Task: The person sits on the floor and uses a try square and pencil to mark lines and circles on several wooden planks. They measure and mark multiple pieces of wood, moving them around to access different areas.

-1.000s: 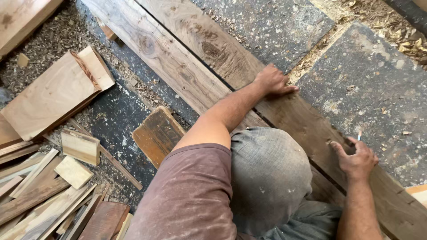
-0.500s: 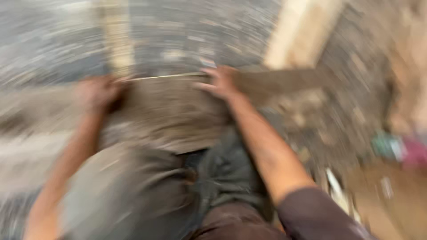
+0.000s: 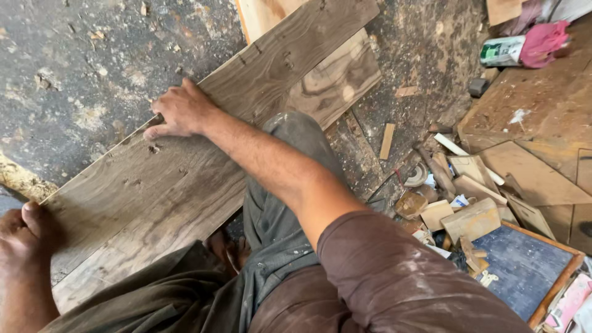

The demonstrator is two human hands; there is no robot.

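Hands on plank
Right hand [image 3: 180, 113] presses flat, fingers spread, on grey plank [image 3: 185, 166]; left hand [image 3: 21, 237] grips its near-left end.

Head view, steeply down, close
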